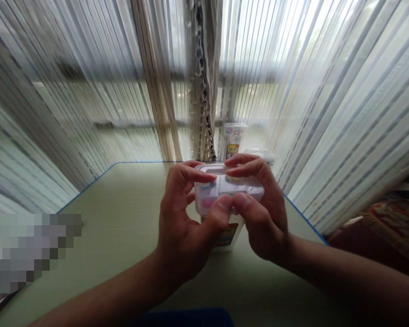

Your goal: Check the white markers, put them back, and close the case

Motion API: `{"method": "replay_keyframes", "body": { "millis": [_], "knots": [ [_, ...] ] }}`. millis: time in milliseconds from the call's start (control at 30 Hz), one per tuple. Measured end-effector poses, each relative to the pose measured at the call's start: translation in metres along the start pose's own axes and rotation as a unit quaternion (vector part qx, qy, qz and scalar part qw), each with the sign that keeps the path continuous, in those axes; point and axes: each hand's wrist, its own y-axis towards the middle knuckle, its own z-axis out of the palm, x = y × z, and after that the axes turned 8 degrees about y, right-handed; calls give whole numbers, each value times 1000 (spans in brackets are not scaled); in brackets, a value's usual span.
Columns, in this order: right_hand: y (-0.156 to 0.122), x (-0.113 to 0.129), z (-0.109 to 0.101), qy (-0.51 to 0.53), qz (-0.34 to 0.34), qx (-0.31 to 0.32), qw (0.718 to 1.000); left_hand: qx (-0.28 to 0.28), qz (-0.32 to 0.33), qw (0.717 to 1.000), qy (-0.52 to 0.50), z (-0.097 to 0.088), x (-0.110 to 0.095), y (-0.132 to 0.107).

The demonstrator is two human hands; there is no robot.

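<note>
Our left hand [186,222] and our right hand [264,218] both grip a small clear plastic box [221,190], held up above the surface [122,218]; on each hand the fingers curl over the far edge of the lid while the thumb presses the near edge, so neither hand stands wide; pink shapes show through the box wall; below it a white container [229,235] with a coloured label stands on the surface, and we cannot tell whether the box touches it; beyond stand a clear packet [232,141] with a yellow label and a flat white item [261,155], before sheer striped curtains [293,91] and a beaded string [202,81]; red patterned cloth [385,227] lies to the right.
</note>
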Motion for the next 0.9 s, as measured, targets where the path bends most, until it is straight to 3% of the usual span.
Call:
{"method": "replay_keyframes", "body": {
  "millis": [600,900],
  "knots": [
    [0,-1,0,-36,-19,0,999,-2,6,1000,24,0,-1,0],
    [-1,-5,-3,-73,-60,8,995,-4,86,994,62,-1,9,0]
  ]
}}
